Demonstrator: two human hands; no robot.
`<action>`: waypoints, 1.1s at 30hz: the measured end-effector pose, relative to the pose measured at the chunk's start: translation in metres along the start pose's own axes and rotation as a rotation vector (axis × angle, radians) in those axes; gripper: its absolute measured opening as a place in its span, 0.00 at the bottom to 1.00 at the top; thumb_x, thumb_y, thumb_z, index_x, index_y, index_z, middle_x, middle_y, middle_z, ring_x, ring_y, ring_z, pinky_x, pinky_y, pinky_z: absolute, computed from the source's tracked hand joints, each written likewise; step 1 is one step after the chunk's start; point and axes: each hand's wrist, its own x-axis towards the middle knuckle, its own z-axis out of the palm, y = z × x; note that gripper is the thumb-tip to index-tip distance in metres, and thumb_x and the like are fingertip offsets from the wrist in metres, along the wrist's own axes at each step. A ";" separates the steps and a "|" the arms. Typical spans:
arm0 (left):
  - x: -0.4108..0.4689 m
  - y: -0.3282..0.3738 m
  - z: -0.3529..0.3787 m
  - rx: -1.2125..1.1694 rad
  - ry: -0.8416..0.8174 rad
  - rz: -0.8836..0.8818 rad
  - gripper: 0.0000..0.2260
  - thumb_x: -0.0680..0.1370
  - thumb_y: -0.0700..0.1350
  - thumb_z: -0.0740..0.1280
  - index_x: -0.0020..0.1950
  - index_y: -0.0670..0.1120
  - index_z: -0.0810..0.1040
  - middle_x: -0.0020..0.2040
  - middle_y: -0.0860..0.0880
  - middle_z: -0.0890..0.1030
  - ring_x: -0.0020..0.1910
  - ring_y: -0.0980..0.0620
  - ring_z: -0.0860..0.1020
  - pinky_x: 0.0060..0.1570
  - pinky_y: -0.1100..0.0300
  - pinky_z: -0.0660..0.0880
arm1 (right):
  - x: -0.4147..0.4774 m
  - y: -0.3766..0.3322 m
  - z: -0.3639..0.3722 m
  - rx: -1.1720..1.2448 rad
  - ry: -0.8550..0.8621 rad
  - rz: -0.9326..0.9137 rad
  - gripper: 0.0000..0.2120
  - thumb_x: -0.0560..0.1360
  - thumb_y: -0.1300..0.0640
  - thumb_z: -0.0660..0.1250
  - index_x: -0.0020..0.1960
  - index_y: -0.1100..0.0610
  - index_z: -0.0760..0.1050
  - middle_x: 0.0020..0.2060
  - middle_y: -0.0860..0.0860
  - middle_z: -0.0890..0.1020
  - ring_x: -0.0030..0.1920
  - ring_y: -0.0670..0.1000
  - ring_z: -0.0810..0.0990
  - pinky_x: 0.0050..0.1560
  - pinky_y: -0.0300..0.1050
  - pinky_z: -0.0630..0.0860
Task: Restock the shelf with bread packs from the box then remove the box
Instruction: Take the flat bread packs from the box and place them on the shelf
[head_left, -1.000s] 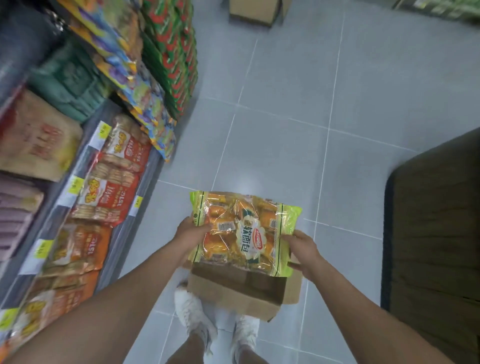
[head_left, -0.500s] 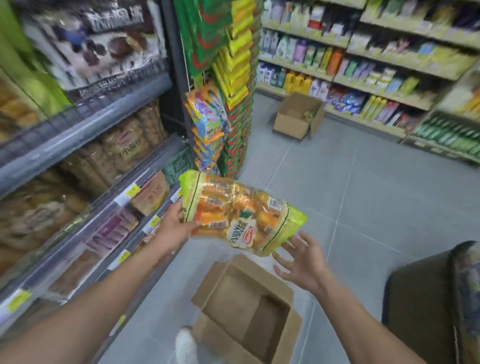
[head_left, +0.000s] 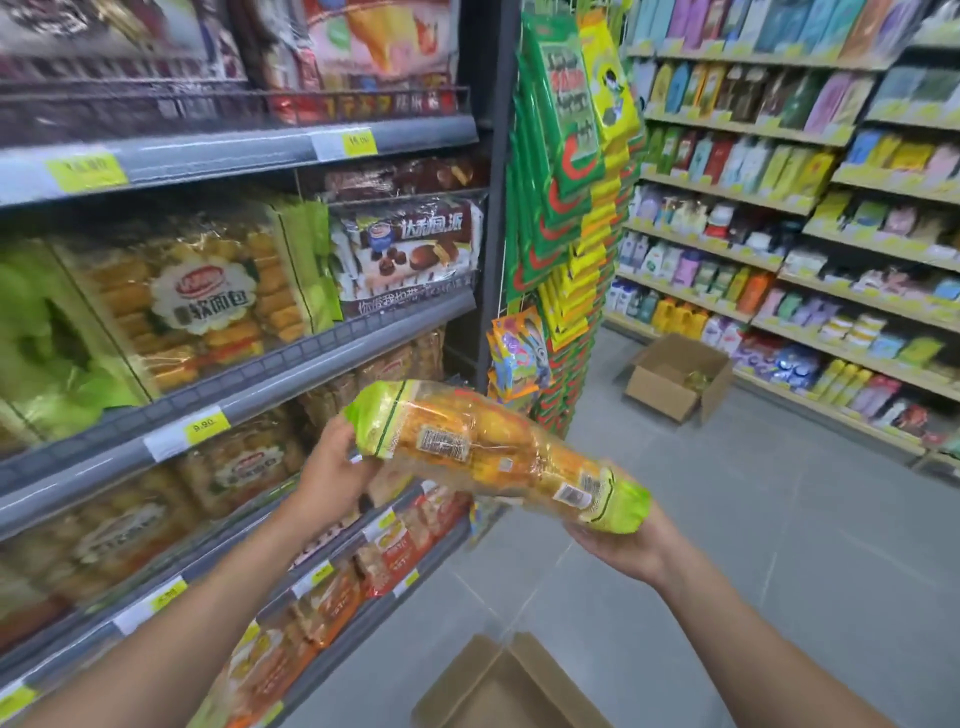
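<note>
We see the grey shelf (head_left: 270, 358) on our left carrying bread packs (head_left: 202, 306) just beside chocolate pie packs (head_left: 410, 254). On the tiled floor (head_left: 753, 545) an open cardboard box (head_left: 493, 696) sits below us, and a second box (head_left: 670, 387) stands near the far shelving (head_left: 831, 306).

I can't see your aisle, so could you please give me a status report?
Left hand grips pack by green end. Right hand under other end, fingers hidden. Box on floor below. Nothing between pack and shelf.

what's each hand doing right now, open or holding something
Left hand: grips the upper green end of the bread pack.
Right hand: cradles the pack's lower end from beneath; its fingers are hidden, so grip cannot be told.
</note>
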 end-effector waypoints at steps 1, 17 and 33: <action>-0.002 0.005 -0.002 -0.016 0.027 0.013 0.16 0.75 0.39 0.71 0.51 0.62 0.82 0.52 0.56 0.84 0.57 0.57 0.80 0.61 0.57 0.76 | 0.002 -0.003 0.005 -0.041 -0.055 -0.035 0.10 0.75 0.51 0.69 0.50 0.56 0.84 0.45 0.55 0.86 0.43 0.55 0.85 0.45 0.48 0.83; -0.027 -0.007 -0.060 -0.839 -0.188 -0.730 0.25 0.79 0.64 0.57 0.66 0.48 0.75 0.66 0.41 0.80 0.63 0.39 0.81 0.57 0.41 0.79 | 0.021 -0.036 0.066 -0.495 -0.261 -0.494 0.41 0.69 0.80 0.63 0.76 0.51 0.64 0.67 0.49 0.76 0.56 0.42 0.83 0.47 0.44 0.83; -0.071 -0.006 -0.127 -0.559 0.155 -0.528 0.41 0.76 0.68 0.65 0.81 0.50 0.55 0.78 0.57 0.58 0.76 0.51 0.60 0.76 0.46 0.56 | 0.033 -0.003 0.169 -0.562 -0.350 -0.279 0.24 0.70 0.57 0.76 0.64 0.61 0.78 0.58 0.62 0.84 0.58 0.64 0.83 0.65 0.68 0.74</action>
